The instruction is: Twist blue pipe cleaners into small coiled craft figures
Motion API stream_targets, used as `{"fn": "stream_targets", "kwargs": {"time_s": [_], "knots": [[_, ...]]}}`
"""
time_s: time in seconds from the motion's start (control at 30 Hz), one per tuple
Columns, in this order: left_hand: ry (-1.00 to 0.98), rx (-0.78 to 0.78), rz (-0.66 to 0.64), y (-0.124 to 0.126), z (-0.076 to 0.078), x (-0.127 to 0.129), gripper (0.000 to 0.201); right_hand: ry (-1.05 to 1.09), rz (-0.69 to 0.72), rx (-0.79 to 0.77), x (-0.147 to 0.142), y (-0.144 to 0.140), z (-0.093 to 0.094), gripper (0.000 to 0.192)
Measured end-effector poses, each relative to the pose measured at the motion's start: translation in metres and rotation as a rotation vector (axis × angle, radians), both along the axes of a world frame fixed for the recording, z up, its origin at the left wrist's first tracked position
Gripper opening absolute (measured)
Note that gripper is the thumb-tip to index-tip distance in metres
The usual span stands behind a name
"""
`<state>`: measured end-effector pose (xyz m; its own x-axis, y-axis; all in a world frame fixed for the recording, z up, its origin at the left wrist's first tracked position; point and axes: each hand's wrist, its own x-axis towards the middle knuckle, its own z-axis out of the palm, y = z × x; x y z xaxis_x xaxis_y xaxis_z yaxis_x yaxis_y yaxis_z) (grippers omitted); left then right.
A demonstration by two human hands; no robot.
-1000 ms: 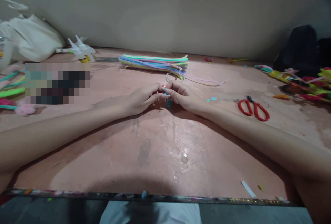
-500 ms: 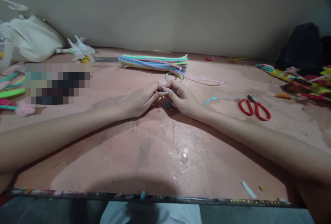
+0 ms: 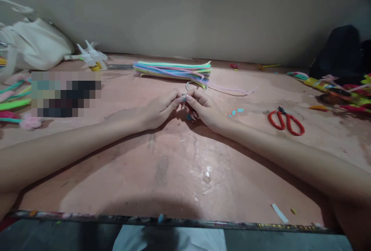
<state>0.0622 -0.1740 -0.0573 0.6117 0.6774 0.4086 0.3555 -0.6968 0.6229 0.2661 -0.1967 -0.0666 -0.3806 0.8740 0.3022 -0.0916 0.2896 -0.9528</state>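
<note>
My left hand [image 3: 161,109] and my right hand [image 3: 207,110] meet over the middle of the table. Thumb and fingers of both are pinched on a small light-blue piece [image 3: 183,98] with a thin pale stem hanging below it; most of it is hidden by the fingertips. Just under the right fingers lies another blue scrap [image 3: 189,117]. Beyond the hands is a bundle of pastel pipe cleaners [image 3: 172,70], with a loose lilac pipe cleaner [image 3: 232,89] trailing to the right.
Red-handled cutters [image 3: 285,121] lie to the right, past several blue scraps [image 3: 240,110]. Glue bottles [image 3: 92,58] and a white bag [image 3: 37,44] stand at the back left. Coloured craft pieces [image 3: 350,98] crowd the right edge. A pale strip [image 3: 279,213] lies near the front edge.
The fingertips have shifted slightly, so more of the blue piece and its stem shows between them. My right fingers have curled a little lower. The things on the table lie as before.
</note>
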Motion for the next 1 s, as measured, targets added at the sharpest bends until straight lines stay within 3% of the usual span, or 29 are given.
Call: {"fn": "stream_targets", "kwargs": {"time_s": [0.17, 0.27, 0.53, 0.7, 0.8, 1.0], "knots": [[0.095, 0.095, 0.028, -0.003, 0.005, 0.000, 0.045, 0.000, -0.011, -0.028, 0.000, -0.003, 0.004, 0.049], [0.110, 0.140, 0.058, -0.002, 0.004, -0.003, 0.045, -0.010, 0.013, 0.039, 0.002, -0.004, 0.005, 0.046], [-0.008, 0.015, -0.053, 0.002, 0.006, -0.001, 0.051, -0.072, 0.037, 0.090, 0.008, 0.001, 0.002, 0.050], [-0.021, -0.015, -0.012, 0.007, 0.007, -0.006, 0.062, -0.134, 0.137, 0.027, 0.014, -0.002, 0.001, 0.037], [0.008, -0.002, -0.007, 0.011, 0.007, -0.010, 0.061, -0.171, 0.170, 0.039, 0.015, -0.002, 0.001, 0.032], [0.123, 0.086, 0.009, 0.007, 0.010, -0.010, 0.050, -0.311, 0.103, 0.093, 0.014, -0.005, 0.009, 0.028]]}}
